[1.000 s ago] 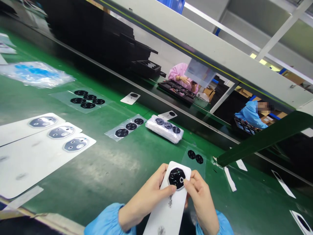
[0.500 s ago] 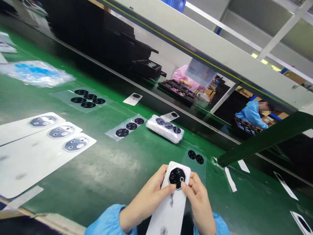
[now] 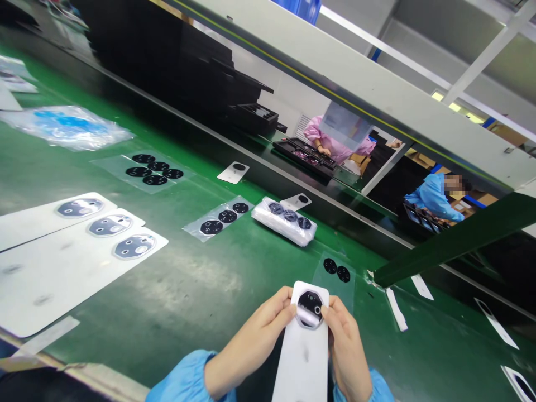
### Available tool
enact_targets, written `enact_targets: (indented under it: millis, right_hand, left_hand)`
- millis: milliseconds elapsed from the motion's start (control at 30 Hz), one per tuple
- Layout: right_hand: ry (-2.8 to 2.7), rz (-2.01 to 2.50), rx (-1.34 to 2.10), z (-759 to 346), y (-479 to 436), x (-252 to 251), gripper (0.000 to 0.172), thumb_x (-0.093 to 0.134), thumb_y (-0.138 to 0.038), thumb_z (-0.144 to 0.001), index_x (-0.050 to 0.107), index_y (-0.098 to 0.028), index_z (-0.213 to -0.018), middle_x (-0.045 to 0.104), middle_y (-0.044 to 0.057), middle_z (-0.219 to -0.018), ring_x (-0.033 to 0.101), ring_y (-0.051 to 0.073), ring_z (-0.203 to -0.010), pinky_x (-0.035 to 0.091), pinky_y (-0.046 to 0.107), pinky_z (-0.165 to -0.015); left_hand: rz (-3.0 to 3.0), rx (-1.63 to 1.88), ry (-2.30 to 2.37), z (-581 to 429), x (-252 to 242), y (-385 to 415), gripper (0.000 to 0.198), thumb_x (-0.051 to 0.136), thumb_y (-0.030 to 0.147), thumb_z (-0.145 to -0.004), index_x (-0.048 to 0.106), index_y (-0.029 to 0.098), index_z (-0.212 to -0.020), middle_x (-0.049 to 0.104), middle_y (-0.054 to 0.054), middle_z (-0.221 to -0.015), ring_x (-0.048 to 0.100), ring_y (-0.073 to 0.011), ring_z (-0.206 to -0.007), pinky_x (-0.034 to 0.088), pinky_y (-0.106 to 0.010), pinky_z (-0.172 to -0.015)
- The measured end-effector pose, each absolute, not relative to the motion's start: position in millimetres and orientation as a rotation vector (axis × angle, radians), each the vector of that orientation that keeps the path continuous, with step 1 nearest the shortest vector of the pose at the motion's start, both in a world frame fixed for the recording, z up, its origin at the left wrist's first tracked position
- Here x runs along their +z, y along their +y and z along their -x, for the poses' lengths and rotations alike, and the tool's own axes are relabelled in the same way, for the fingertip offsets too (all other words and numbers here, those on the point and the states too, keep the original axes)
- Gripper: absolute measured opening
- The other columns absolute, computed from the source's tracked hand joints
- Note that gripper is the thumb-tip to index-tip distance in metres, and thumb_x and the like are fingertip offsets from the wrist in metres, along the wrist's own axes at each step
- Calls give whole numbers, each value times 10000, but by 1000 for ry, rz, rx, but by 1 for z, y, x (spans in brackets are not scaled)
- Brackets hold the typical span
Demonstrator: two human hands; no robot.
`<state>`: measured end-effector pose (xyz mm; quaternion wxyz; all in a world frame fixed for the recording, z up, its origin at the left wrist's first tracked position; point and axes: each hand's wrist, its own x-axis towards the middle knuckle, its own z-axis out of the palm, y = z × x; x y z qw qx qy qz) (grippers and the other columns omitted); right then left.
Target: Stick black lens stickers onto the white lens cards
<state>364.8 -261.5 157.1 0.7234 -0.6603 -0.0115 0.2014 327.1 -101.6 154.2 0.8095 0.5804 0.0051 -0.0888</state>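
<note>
Between my two hands is a white phone back panel [image 3: 305,357], upright and tilted toward me. Its dark octagonal camera cover [image 3: 310,309] sits near the top and catches a bright reflection. My left hand [image 3: 263,321] is closed on the panel's left edge, thumb beside the cover. On the right edge, my right hand [image 3: 344,338] is closed too, its thumb at the cover's rim. Just beyond the panel lies a clear sheet [image 3: 345,296] bearing two black camera stickers [image 3: 336,269].
Several white panels with silvery camera covers [image 3: 100,262] lie at left. Farther back are sticker sheets [image 3: 218,219], a wrapped stack [image 3: 285,221] and a plastic bag [image 3: 71,128]. A green post [image 3: 452,240] slants at right. Co-workers sit beyond the bench.
The panel has tilted in my hands, so its camera cover now shows a bright reflection. My left thumb has shifted from the cover's lower edge to its left side.
</note>
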Motion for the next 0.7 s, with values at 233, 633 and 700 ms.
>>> enact_targets:
  millis: [233,633,700]
  right_hand:
    - [57,1309,559,-366,-257,162,211,663,-365,-789,586,-169,-803,544,-24,-676,491,102,-590,409,200,-548]
    - [-83,1507,426,-367,-261,154,329,648,-489,-789,490,-200,-791,432,-83,-547,361,62,-467,299,163,-426]
    - [-90,1518,409,-366,-260,154,342,646,-498,-786,479,-199,-789,417,-90,-534,340,56,-452,289,162,-424]
  left_hand:
    - [-1111,-240,38,-327,167,-103,311,523,500,-819,551,192,-854,547,6,-823,562,-188,-834,470,-310,-768]
    - [-1217,-168,98,-340,150,-103,430,598,588,-740,477,176,-724,528,21,-692,480,-130,-658,369,-248,-597]
    - [-1225,-170,85,-341,151,-103,436,611,587,-731,476,172,-725,543,14,-712,489,-136,-678,372,-252,-614]
